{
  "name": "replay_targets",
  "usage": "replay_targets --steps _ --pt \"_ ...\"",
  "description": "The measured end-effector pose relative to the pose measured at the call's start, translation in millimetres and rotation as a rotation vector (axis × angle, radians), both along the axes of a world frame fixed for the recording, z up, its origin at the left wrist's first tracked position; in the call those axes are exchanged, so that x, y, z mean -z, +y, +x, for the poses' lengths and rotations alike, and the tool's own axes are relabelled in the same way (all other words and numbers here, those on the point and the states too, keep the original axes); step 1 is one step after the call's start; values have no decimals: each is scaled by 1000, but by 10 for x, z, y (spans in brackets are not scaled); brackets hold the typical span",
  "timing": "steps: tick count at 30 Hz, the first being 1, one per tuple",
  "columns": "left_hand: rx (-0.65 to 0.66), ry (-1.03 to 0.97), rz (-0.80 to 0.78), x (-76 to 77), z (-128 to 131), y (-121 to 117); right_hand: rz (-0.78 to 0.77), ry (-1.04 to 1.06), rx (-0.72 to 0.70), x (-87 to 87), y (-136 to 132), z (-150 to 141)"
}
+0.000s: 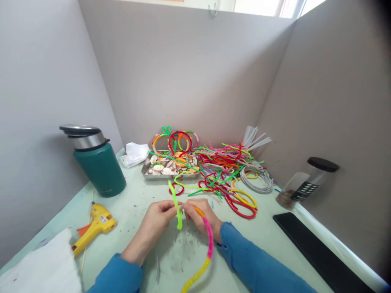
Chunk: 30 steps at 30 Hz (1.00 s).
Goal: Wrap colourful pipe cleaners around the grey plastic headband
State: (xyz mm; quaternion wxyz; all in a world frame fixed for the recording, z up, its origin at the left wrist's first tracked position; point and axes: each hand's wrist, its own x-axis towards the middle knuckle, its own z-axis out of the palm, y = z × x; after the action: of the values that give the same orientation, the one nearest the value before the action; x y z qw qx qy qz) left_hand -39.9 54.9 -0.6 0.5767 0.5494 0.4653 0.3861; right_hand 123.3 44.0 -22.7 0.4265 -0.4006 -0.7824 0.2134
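My left hand [159, 219] pinches a bright yellow-green pipe cleaner [174, 199] that stands nearly upright, its lower end bent near the fingertips. Close beside it, my right hand [201, 213] is closed on the end of a long wrapped strip [209, 238], orange, then pink, then yellow, which curves down toward the front edge of the view. The fingertips of both hands almost meet where the green piece and the strip come together. Exactly how the two pieces join there is hidden by the fingers.
Behind the hands lie a metal tray of shells [165, 176], colourful wrapped rings [180, 142] and a heap of pipe cleaners [220, 158]. A grey wire coil [258, 185] is to the right. On the left are a green bottle [100, 171], yellow glue gun [97, 224] and white cloth [42, 264].
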Motion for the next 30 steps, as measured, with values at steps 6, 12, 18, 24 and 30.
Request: replay_targets --steps 6,12,18,24,30 --pt "-26 169 249 72 2 42 -18 22 7 12 4 0" --pt "-69 200 274 22 2 19 -58 1 39 -11 11 -20" --pt "-11 48 -12 -60 -21 -20 -131 3 56 28 36 -46" --pt "72 -209 -192 -59 -69 -21 -117 -37 35 54 50 -51" --pt "11 -48 -56 -32 -22 -11 -103 -50 27 33 45 -72"
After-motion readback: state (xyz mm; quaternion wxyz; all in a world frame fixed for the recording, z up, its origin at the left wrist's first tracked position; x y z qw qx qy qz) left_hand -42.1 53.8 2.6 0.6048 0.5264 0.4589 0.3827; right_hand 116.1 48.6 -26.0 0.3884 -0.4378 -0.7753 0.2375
